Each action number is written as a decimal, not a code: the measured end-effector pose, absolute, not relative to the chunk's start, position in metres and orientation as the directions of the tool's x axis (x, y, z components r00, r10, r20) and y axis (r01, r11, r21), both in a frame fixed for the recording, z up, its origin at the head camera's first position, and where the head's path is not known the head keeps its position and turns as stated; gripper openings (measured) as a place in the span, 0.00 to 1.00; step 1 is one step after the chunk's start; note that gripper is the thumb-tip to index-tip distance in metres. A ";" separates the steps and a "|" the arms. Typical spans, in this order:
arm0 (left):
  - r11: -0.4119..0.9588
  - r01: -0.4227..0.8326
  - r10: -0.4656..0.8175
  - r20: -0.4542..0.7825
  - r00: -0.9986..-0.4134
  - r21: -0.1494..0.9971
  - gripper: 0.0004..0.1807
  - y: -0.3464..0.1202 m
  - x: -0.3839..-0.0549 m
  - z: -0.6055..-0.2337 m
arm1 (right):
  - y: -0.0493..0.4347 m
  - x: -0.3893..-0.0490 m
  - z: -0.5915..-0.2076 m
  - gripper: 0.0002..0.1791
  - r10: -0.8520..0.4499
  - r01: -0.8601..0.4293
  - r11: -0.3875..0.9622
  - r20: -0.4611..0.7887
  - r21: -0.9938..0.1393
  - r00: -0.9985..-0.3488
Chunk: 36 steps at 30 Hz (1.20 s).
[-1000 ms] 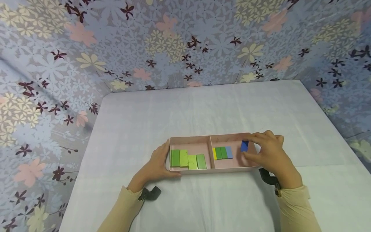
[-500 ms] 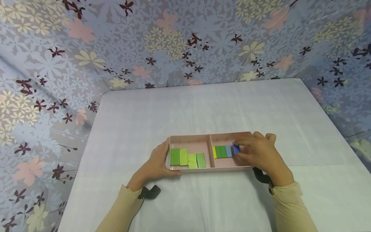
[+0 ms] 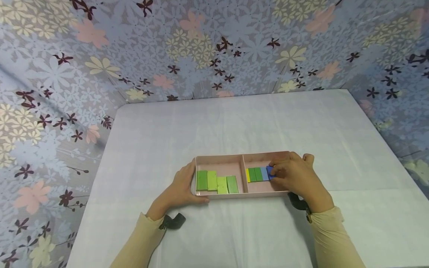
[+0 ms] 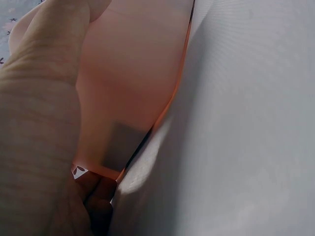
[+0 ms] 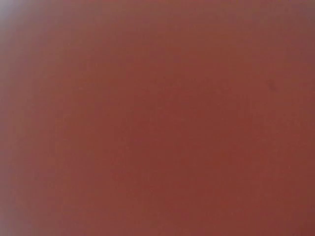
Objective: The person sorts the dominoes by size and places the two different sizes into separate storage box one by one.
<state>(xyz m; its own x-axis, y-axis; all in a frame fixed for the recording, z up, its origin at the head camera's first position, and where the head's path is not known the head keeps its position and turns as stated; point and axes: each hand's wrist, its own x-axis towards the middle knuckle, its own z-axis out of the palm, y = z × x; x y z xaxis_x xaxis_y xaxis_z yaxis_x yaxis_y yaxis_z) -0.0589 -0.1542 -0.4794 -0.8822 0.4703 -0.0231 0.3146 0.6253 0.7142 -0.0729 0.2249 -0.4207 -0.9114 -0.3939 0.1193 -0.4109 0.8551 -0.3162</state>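
A shallow pink two-compartment box (image 3: 219,197) lies on the table. My left hand (image 3: 179,190) grips its left end, thumb along the front wall; the left wrist view shows the hand against the box's pink outer surface (image 4: 133,64). Over the right compartment, my right hand (image 3: 299,179) pinches a dark blue tile (image 3: 270,171), partly hidden by the fingers. This tile stands right beside a light blue tile (image 3: 264,174), which ends a row with two green tiles (image 3: 255,174) and a yellow tile (image 3: 248,175) at the divider. The right wrist view is only a reddish blur.
Several green and lime tiles (image 3: 212,181) lie side by side in the left compartment, at uneven heights. A white cloth covers the table (image 3: 214,126). Floral fabric (image 3: 201,48) rises behind it and at both sides. A black wrist mount (image 3: 175,222) sits by each sleeve.
My right hand has moved left with the dark blue tile, from the right part of the compartment to the end of the row. My left hand has stayed on the box.
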 end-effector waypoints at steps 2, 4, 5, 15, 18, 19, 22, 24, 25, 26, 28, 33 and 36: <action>0.622 0.315 0.471 -0.021 -0.882 0.717 0.72 -0.154 -0.059 -0.479 | 0.224 -0.073 -0.422 0.08 -0.396 -0.413 0.851 0.122 -0.323 -0.910; 0.622 0.311 0.467 -0.022 -0.884 0.718 0.72 -0.154 -0.058 -0.479 | 0.224 -0.073 -0.422 0.08 -0.394 -0.412 0.852 0.122 -0.324 -0.911; 0.620 0.314 0.468 -0.017 -0.884 0.719 0.72 -0.154 -0.058 -0.479 | 0.224 -0.073 -0.423 0.09 -0.390 -0.408 0.854 0.121 -0.324 -0.913; 0.617 0.317 0.471 -0.016 -0.882 0.720 0.71 -0.152 -0.056 -0.478 | 0.223 -0.071 -0.422 0.11 -0.375 -0.384 0.869 0.091 -0.312 -0.923; 0.617 0.314 0.469 -0.017 -0.883 0.721 0.71 -0.152 -0.056 -0.477 | 0.222 -0.071 -0.421 0.10 -0.372 -0.377 0.871 0.080 -0.314 -0.925; 0.616 0.317 0.471 -0.014 -0.882 0.721 0.71 -0.153 -0.056 -0.477 | 0.222 -0.070 -0.421 0.09 -0.370 -0.375 0.873 0.077 -0.313 -0.926; 0.617 0.323 0.472 -0.009 -0.882 0.717 0.70 -0.153 -0.055 -0.476 | 0.221 -0.070 -0.422 0.09 -0.369 -0.374 0.875 0.076 -0.308 -0.926; 0.621 0.325 0.472 -0.010 -0.882 0.713 0.70 -0.153 -0.054 -0.476 | 0.221 -0.070 -0.423 0.09 -0.371 -0.377 0.875 0.081 -0.304 -0.925; 0.623 0.325 0.472 -0.011 -0.882 0.712 0.71 -0.153 -0.054 -0.476 | 0.221 -0.070 -0.423 0.09 -0.372 -0.380 0.874 0.084 -0.302 -0.924; 0.625 0.322 0.472 -0.016 -0.881 0.711 0.70 -0.153 -0.054 -0.476 | 0.221 -0.070 -0.423 0.10 -0.374 -0.382 0.873 0.087 -0.302 -0.923; 0.627 0.319 0.469 -0.018 -0.883 0.710 0.70 -0.153 -0.054 -0.477 | 0.221 -0.070 -0.422 0.10 -0.374 -0.382 0.872 0.085 -0.306 -0.923; 0.621 0.320 0.468 -0.012 -0.884 0.715 0.70 -0.152 -0.053 -0.477 | 0.220 -0.071 -0.422 0.10 -0.370 -0.368 0.878 0.051 -0.306 -0.927; 0.622 0.312 0.469 -0.023 -0.883 0.718 0.70 -0.152 -0.053 -0.477 | 0.219 -0.071 -0.423 0.09 -0.367 -0.356 0.882 0.026 -0.307 -0.930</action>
